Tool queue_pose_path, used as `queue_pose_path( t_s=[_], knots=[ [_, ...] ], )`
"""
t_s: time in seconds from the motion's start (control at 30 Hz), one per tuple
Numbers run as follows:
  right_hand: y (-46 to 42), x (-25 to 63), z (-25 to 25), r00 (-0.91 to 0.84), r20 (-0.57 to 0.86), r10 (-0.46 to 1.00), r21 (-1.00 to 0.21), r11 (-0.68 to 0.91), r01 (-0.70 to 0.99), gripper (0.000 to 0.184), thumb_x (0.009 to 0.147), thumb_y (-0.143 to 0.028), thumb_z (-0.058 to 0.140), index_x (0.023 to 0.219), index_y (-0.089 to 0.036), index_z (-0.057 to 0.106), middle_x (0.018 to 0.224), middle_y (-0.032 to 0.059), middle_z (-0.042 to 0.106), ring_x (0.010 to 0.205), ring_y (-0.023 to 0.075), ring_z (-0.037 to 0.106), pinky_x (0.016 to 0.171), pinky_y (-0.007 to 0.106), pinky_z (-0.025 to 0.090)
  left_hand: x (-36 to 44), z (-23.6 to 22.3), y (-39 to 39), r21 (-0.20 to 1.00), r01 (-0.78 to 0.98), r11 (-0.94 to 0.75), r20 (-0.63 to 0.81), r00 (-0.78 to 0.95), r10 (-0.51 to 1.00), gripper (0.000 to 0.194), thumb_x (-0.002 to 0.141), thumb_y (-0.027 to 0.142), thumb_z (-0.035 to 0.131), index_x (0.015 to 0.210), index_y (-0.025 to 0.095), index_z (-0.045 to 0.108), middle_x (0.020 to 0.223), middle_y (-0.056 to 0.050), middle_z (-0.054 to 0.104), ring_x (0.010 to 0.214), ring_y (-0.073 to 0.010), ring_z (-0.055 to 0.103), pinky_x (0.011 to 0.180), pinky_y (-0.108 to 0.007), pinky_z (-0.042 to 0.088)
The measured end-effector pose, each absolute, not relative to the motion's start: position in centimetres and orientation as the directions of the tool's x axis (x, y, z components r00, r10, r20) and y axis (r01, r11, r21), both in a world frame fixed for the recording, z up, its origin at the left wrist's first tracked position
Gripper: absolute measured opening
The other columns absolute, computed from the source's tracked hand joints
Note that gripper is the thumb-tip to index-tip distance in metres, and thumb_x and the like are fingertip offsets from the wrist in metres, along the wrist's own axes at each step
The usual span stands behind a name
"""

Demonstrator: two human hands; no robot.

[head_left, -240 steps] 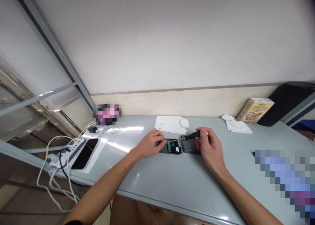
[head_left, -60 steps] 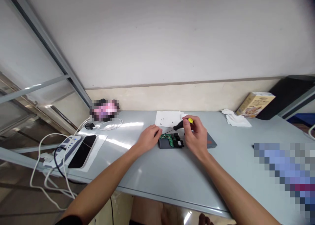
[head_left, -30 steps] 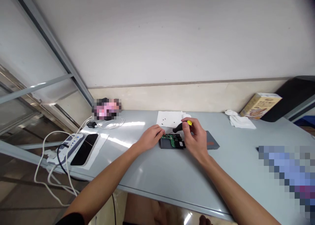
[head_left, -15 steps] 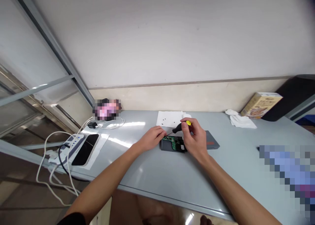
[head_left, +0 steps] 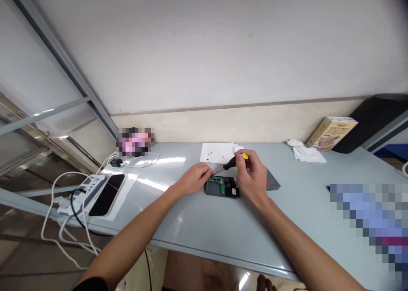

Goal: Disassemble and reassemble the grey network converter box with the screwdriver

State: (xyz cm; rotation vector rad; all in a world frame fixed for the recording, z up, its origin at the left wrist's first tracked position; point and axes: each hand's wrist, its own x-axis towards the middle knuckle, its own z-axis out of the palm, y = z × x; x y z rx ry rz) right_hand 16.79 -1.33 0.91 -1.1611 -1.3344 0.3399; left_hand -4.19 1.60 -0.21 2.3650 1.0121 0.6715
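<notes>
My right hand (head_left: 254,174) is wrapped round a screwdriver (head_left: 230,162) with a black and yellow handle. Its thin shaft slants down to the left, towards the upper left corner of an opened grey device (head_left: 213,192). Inside that casing show a green circuit board (head_left: 222,187) and black parts. My left hand (head_left: 195,179) is closed at the same corner, its fingertips pressed together beside the screwdriver's tip. What they pinch, if anything, is too small to tell. Right of the device, partly behind my right hand, lies a dark grey flat piece (head_left: 273,182).
Several small dark screws lie on white paper (head_left: 216,150) behind the device. On the left are a power strip (head_left: 86,189), a phone (head_left: 108,195) and loose white cables (head_left: 83,210). Crumpled tissues (head_left: 307,153) and a yellow box (head_left: 333,133) stand at the back right.
The view has shifted slightly, so most things sit a little further left. Both hands keep their places at the device, and the screwdriver stays at its upper left corner.
</notes>
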Motion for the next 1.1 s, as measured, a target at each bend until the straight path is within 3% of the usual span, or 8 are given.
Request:
queue_pose_path(
  t_s=[1.1],
  knots=[
    [-1.2,16.85,0.8,0.307,0.587,0.749,-0.786,0.437,0.438,0.034,0.1,-0.052,0.055,0.09,-0.021,0.067,0.072,-0.0004,0.062,0.057,0.0135,0.05,0.058,0.028,0.042,-4.32,-0.14,1.43,0.584,0.539,-0.607,0.231,0.607,0.761,0.039,0.111,0.036,0.037,0.095,0.019,0.068,0.094,-0.007,0.066,0.096,-0.0215,0.062,0.09,-0.035,0.05]
  ],
)
